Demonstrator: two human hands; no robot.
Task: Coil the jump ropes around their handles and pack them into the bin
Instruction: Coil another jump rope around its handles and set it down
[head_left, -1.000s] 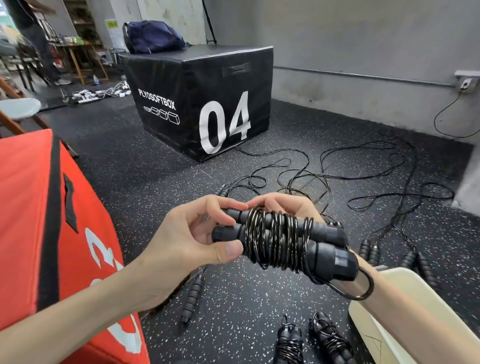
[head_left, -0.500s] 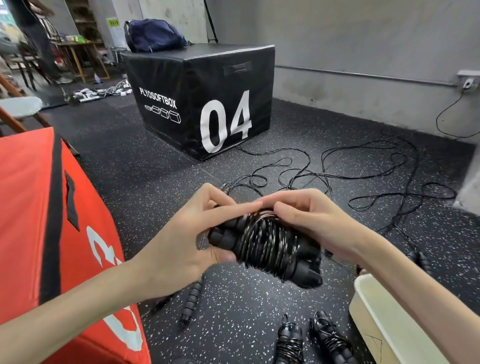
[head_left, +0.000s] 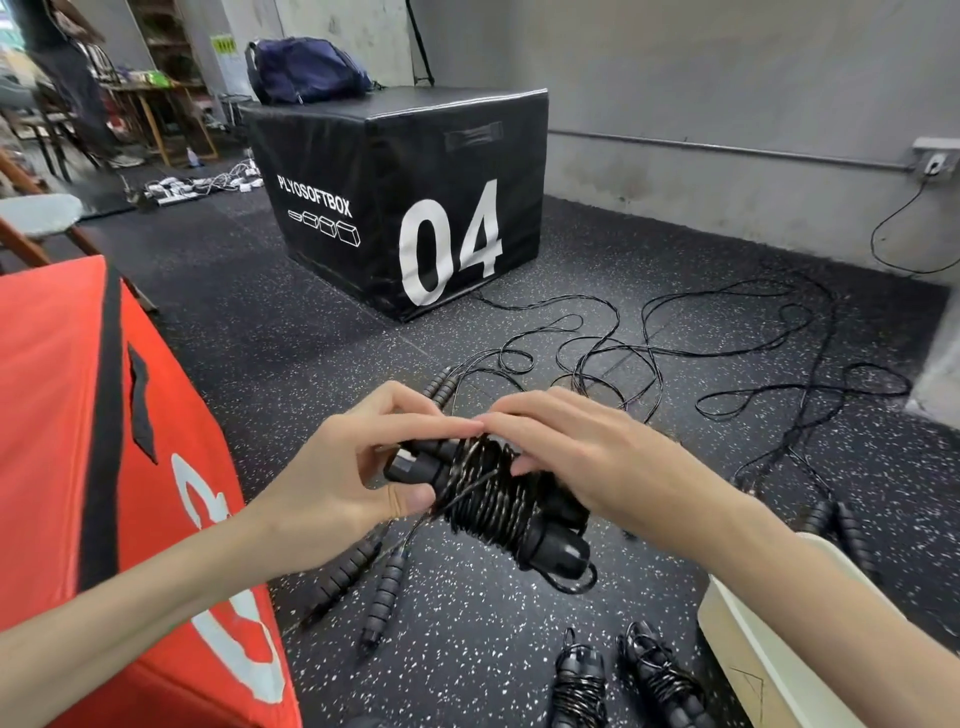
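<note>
Black glossy rope (head_left: 493, 493) coiled tight round paired handles, both hands gripping

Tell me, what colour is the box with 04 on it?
Black box, white lettering; head view.

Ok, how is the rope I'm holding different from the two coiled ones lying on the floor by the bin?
The held rope is up in both hands, left hand and right hand; the two floor ropes lie untouched by the bin. The held rope has a loose end sticking out of its coil; the floor ropes show no such trailing end. All three are black, with cord wound round paired handles.
</note>
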